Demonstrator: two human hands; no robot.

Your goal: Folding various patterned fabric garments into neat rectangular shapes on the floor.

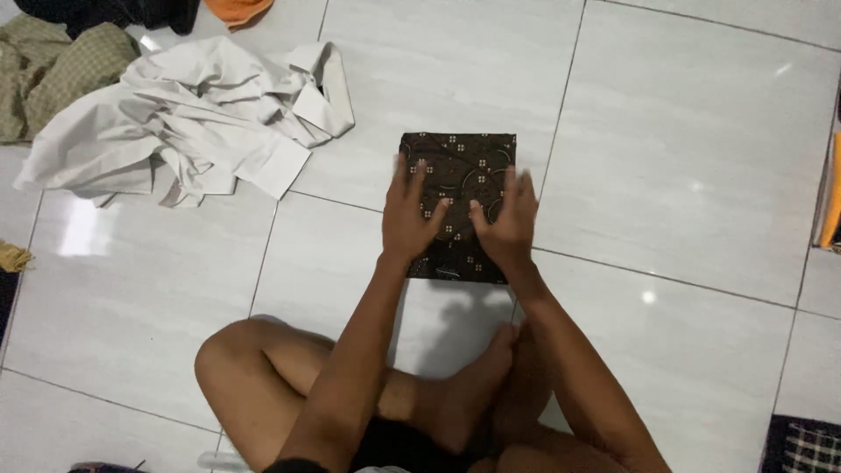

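Folded dark cloth (459,166) lies under both hands, seemingly pressed flat.

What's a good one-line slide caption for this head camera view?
Both hands, left hand and right hand, pressed flat on a folded dark patterned cloth on the tiled floor.

No packages, labels, signs or screens visible.

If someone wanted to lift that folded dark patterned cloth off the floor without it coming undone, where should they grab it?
Probably by its two long side edges. The folded dark cloth lies flat on the tile floor as a neat rectangle, with the left hand and right hand pressing flat on top. Sliding fingers under the left and right edges, one hand per side, would likely support the layers evenly.
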